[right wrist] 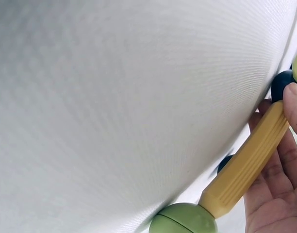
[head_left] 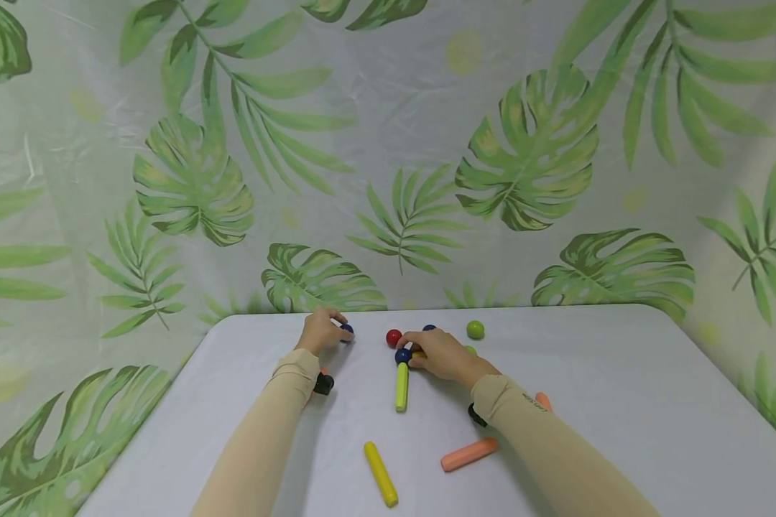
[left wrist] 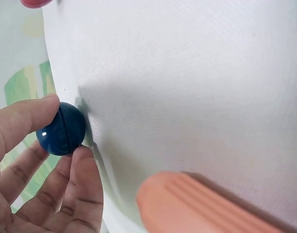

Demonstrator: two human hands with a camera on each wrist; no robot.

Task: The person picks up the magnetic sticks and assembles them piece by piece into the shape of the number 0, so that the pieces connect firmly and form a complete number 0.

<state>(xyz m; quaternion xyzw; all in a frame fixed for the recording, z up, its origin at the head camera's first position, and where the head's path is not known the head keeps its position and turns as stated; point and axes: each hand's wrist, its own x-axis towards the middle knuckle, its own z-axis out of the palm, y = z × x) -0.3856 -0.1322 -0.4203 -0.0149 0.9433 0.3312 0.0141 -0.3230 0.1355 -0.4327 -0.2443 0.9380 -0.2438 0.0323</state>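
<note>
Near the back edge of the table, my left hand [head_left: 321, 331] pinches a blue ball [left wrist: 66, 128] between thumb and fingers. To the right, my right hand [head_left: 447, 356] grips a dark yellow stick [right wrist: 248, 162], fingers behind it and thumb at its upper end. A green ball [right wrist: 183, 219] meets this stick's lower end. At the other end is a second blue ball [head_left: 403, 356], joined to a lime stick [head_left: 402, 388] that points toward me. The right hand covers much of the dark yellow stick in the head view.
Behind the right hand sit a red ball [head_left: 394, 337], a further blue ball [head_left: 430, 327] and another green ball [head_left: 475, 329]. A yellow stick [head_left: 380, 474] and a coral stick [head_left: 469, 454] lie in front. Other coral sticks show near the left wrist and right sleeve [head_left: 543, 401].
</note>
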